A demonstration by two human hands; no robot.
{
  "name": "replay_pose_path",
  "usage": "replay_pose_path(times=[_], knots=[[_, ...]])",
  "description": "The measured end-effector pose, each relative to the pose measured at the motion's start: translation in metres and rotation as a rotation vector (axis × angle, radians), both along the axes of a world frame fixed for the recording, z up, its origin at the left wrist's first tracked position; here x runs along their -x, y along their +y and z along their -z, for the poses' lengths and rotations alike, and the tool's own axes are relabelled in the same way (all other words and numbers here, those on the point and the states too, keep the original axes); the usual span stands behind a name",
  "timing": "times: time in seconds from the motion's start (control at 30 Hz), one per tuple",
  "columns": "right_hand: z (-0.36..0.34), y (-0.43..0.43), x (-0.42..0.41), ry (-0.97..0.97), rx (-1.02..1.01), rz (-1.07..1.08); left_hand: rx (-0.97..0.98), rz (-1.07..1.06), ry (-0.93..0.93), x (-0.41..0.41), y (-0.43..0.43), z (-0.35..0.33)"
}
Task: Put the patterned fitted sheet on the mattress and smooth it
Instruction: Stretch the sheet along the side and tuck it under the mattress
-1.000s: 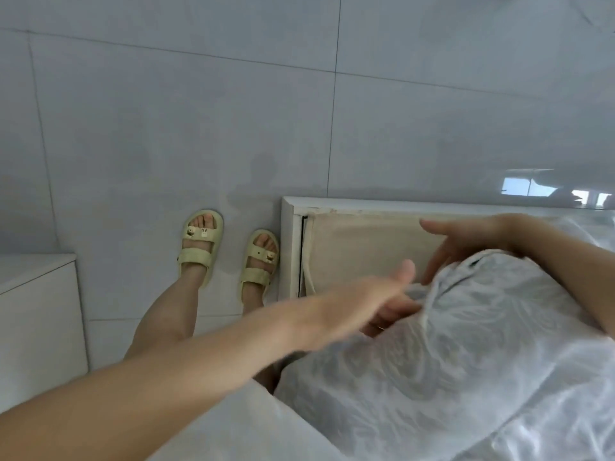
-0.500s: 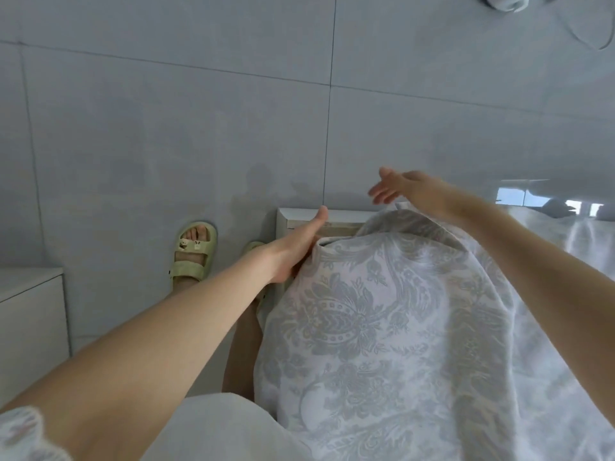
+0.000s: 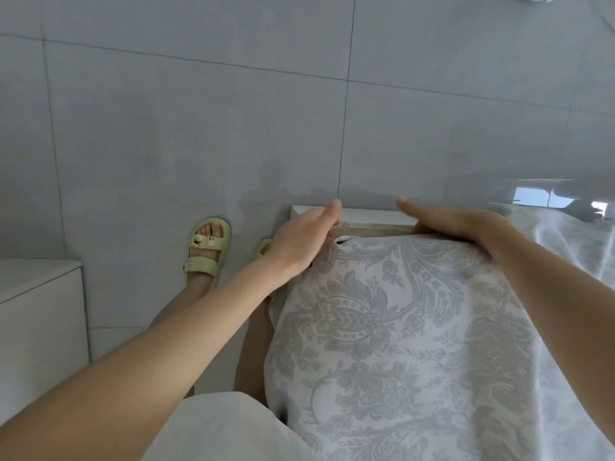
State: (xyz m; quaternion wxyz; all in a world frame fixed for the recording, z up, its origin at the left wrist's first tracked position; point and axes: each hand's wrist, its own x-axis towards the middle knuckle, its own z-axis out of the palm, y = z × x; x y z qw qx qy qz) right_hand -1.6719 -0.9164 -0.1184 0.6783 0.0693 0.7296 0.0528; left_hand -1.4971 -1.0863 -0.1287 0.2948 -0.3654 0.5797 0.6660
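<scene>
Sheet (image 3: pixel 399 327): white-grey cloth with a grey floral pattern, draped over the corner of the mattress, its leading edge just short of the corner's end; cloth bulges and hangs down the near side by the person's legs.
Mattress (image 3: pixel 376 231): only a beige strip shows at the corner, between the two hands, beyond the sheet's edge.
Bed frame (image 3: pixel 372 215): white corner rail, just past the beige strip, against the tiled floor.
Left hand (image 3: pixel 301 241): at the left side of the corner, thumb raised and pointing toward the frame; fingers curl down behind the sheet's edge, hidden, so whether they grip the cloth cannot be told.
Right hand (image 3: pixel 456 221): lies over the top edge of the sheet on the right of the corner, thumb stretched out toward the left hand; fingers tucked under at the cloth's edge, grip not visible.
Floor (image 3: pixel 199 111): large pale grey tiles, glossy, with a bright window reflection at far right.
Sandal (image 3: pixel 207 249): pale green, on the person's foot, left of the bed corner; second one mostly hidden behind the left wrist.
Cabinet (image 3: pixel 36 311): white, low, at the left edge, well apart from the bed.
</scene>
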Motion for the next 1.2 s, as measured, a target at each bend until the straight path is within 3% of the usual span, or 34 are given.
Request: replay_pose_path(times=[0.1, 0.2, 0.33, 0.4, 0.47, 0.57, 0.67, 0.73, 0.83, 0.93, 1.0, 1.1, 1.2], knots=[[-0.01, 0.006, 0.008, 0.191, 0.205, 0.096, 0.067, 0.282, 0.134, -0.008, 0.003, -0.015], [-0.025, 0.001, 0.005, 0.306, 0.384, -0.029, 0.161, 0.412, 0.151, -0.003, 0.015, -0.014], [-0.017, -0.01, -0.037, 0.273, 0.389, -0.302, 0.027, 0.297, 0.006, 0.005, 0.018, -0.002], [-0.009, -0.011, -0.052, 0.33, 0.336, -0.451, -0.124, 0.116, -0.09, 0.004, 0.011, 0.001], [-0.007, -0.011, -0.054, 0.414, 0.321, -0.464, -0.182, -0.12, -0.106, -0.007, -0.002, 0.002], [-0.018, -0.01, -0.061, 0.733, 0.442, -0.621, -0.025, -0.291, -0.088, -0.046, -0.015, -0.006], [-0.04, -0.026, -0.093, 1.014, 0.72, -0.6, -0.012, -0.157, -0.234, -0.104, -0.01, -0.005], [-0.051, -0.045, -0.124, 0.916, 0.895, -0.698, -0.053, 0.003, -0.322, -0.14, 0.008, 0.001], [-0.049, -0.064, -0.175, 0.621, 0.935, -1.071, -0.168, -0.052, -0.404, -0.175, 0.033, 0.014], [-0.039, -0.078, -0.205, 0.363, 0.768, -1.409, -0.142, -0.11, -0.353, -0.209, 0.056, 0.044], [-0.035, -0.086, -0.214, 0.192, 0.647, -1.497, -0.096, -0.131, -0.273, -0.209, 0.058, 0.03], [-0.027, -0.093, -0.218, 0.147, 0.568, -1.578, -0.036, 0.143, -0.127, -0.206, 0.062, 0.019], [-0.014, -0.099, -0.221, 0.113, 0.463, -1.66, -0.126, 0.032, -0.09, -0.216, 0.063, 0.023]])
